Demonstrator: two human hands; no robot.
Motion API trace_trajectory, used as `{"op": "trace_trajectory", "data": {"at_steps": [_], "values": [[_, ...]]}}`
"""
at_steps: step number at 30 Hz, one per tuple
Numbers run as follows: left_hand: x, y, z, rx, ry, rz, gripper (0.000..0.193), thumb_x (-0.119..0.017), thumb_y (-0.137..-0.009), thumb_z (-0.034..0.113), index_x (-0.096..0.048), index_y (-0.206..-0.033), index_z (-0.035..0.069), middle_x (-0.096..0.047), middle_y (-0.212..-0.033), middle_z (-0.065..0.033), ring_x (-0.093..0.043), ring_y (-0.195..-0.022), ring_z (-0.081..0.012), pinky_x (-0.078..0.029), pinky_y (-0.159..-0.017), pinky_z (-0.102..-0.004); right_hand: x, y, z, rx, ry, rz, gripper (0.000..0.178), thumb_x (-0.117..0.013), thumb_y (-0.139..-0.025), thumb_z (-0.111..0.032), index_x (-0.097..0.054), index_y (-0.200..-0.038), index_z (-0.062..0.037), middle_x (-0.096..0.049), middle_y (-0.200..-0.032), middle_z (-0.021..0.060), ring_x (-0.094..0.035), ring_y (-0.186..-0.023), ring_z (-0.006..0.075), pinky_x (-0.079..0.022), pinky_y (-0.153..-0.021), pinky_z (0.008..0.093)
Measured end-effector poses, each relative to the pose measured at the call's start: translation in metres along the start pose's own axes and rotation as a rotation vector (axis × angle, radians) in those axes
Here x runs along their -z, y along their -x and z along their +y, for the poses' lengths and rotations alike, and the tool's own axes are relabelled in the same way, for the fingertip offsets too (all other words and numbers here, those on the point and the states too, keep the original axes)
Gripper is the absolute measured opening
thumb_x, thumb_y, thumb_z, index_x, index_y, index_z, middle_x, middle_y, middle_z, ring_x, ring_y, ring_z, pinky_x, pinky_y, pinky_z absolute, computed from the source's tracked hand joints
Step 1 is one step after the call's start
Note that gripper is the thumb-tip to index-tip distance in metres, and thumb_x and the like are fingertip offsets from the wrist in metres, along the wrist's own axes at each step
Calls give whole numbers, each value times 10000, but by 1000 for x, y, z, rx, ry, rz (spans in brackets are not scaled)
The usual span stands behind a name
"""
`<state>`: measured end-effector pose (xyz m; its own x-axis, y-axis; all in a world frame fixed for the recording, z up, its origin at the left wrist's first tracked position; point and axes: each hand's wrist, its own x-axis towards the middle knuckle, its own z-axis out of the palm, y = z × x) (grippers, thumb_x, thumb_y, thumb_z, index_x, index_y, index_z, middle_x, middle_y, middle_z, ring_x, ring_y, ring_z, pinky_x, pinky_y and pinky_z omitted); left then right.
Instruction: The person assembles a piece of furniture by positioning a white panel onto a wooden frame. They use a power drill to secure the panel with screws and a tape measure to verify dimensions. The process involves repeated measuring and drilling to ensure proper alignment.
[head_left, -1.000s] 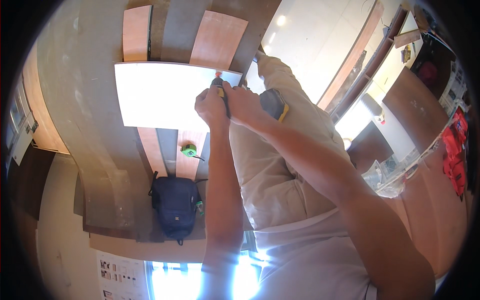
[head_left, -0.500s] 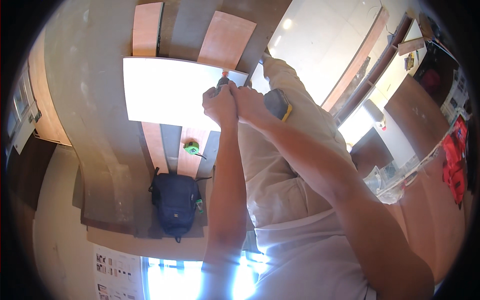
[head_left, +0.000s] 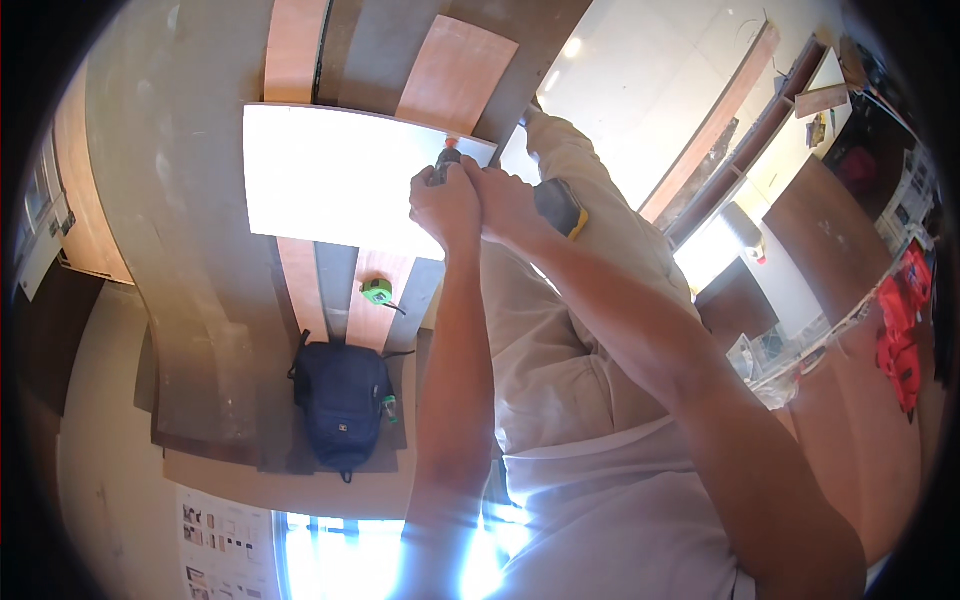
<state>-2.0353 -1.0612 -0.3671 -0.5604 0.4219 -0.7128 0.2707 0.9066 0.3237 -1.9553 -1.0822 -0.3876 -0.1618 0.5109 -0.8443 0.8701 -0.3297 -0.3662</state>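
A white rectangular panel (head_left: 325,178) lies in front of me across wooden strips. Over its far right corner I hold a cordless drill (head_left: 562,207), whose dark battery base with a yellow edge shows beside my right wrist. My right hand (head_left: 507,203) is closed around the drill's grip, which its fingers mostly hide. Wrapped about the front of the drill just behind the chuck is my left hand (head_left: 447,205). An orange-red piece (head_left: 451,144) at the drill's nose is at the panel's surface; whether it touches cannot be made out.
A green tape measure (head_left: 377,291) sits on a wooden strip (head_left: 376,330) near the panel's near edge. Closer to me lies a dark blue backpack (head_left: 343,405). Long boards (head_left: 715,120), brown panels (head_left: 833,232) and a red bag (head_left: 900,335) are on the right.
The view has shifted slightly, and the backpack and tape measure appear a little farther left and up. Both hands keep their hold on the drill at the same panel corner.
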Motion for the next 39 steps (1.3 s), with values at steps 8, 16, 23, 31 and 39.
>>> {"op": "trace_trajectory", "data": {"at_steps": [8, 16, 23, 31, 39], "values": [[2, 1, -5, -17, -13, 48, 506, -690, -808, 235, -674, -1174, -114, -726, -1079, -276, -716, -1005, -375, -555, -919, -429, -6, 3, -1, 3, -29, 13, 814, -728, -807, -334, -365, -1515, -164, -689, -1166, 146, -715, -998, 387, -589, -837, 521], [1, -3, -1, -52, -76, 6, 507, -674, -806, 229, -673, -1183, -111, -721, -1088, -296, -712, -1016, -404, -550, -933, -441, -7, 1, 0, -34, -83, 43, 809, -731, -796, -352, -366, -1503, -208, -705, -1121, 159, -714, -985, 401, -588, -832, 525], [-1, -1, -1, -40, -99, 12, 513, -674, -809, 227, -668, -1185, -122, -719, -1090, -301, -709, -1026, -406, -544, -946, -445, 0, 3, 1, -28, -106, -7, 781, -731, -793, -350, -378, -1471, -193, -706, -1091, 169, -711, -978, 414, -584, -826, 528], [0, 0, -1, -36, -82, 20, 511, -682, -812, 229, -668, -1178, -126, -721, -1083, -300, -712, -1017, -403, -547, -939, -447, -9, 0, 3, -12, -74, 14, 781, -725, -797, -337, -360, -1473, -195, -703, -1125, 140, -710, -978, 409, -588, -816, 526], [-2, -5, -4, -31, -90, 15, 505, -681, -814, 237, -675, -1178, -112, -725, -1082, -287, -712, -1016, -396, -547, -940, -444, -8, -1, 3, -5, -73, 35, 773, -730, -795, -341, -383, -1469, -193, -707, -1113, 153, -714, -975, 407, -588, -819, 527]]}}
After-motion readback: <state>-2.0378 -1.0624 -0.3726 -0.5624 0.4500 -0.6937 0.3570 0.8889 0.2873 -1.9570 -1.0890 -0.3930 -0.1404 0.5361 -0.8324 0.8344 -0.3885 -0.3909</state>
